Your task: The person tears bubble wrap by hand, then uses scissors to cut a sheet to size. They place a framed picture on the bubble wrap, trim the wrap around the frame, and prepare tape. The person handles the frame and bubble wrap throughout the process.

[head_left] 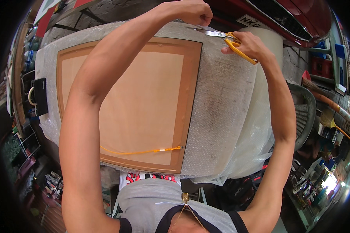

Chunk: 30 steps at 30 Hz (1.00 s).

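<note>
Background: Crowded work area; a dark red car (299, 24) stands beyond the bubble wrap (221, 105) at 1 to 2 o'clock, 12 pointing away from you.
Framed panel: The panel (142, 99) lies flat on the bubble wrap, toward 10 o'clock of centre, brown tape along its border, orange cord (147, 152) near its 6 o'clock edge.
Right hand: Your right hand (249, 44) closes around the yellow handles of the scissors (223, 34) at 1 o'clock; the blades point toward 9 o'clock, slightly parted.
Left hand: Your left hand (198, 14) is at 12 o'clock, near the blade tips, fingers curled, grip narrow; you cannot tell whether it pinches the wrap.
Wrap handling: Expect light, soft, slippery sheet; hold its 12 o'clock margin taut, fingers clear of the blades.
Scissors handling: Likely light and stiff; grip only the handles.
Panel handling: Probably rigid, with an easily marked face; hold opposite edges at 3 and 9 o'clock, never the cord.
</note>
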Each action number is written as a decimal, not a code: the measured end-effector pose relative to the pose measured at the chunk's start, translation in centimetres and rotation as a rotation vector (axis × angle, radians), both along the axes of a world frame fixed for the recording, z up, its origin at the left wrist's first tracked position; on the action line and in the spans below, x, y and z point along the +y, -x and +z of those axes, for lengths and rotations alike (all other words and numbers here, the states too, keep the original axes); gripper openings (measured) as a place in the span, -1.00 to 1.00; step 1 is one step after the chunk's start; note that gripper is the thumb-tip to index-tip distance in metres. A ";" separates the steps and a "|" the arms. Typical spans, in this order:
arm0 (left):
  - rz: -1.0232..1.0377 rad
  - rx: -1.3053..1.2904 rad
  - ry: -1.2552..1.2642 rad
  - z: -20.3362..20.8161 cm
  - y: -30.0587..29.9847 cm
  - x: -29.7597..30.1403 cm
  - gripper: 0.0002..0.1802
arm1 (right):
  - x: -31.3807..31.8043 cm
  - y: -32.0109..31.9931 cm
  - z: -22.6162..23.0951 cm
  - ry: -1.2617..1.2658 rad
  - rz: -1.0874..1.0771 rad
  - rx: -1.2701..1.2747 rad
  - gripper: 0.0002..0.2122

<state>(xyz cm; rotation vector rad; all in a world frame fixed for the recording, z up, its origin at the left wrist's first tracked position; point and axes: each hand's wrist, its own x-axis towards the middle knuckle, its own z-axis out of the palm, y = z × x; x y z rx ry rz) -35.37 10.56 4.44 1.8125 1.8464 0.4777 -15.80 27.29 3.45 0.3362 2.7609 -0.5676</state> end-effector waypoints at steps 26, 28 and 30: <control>0.178 -0.204 0.121 2.5 0.2 -0.8 -0.81 | -1.2 3.5 -0.6 -0.041 0.097 -0.001 -0.23; 0.189 -0.213 0.091 2.2 0.4 -0.8 -0.80 | -1.2 3.9 -0.7 -0.053 0.113 -0.017 -0.25; 0.216 -0.230 0.053 1.8 0.8 -0.7 -0.80 | -1.2 4.3 -0.7 -0.060 0.117 -0.066 -0.29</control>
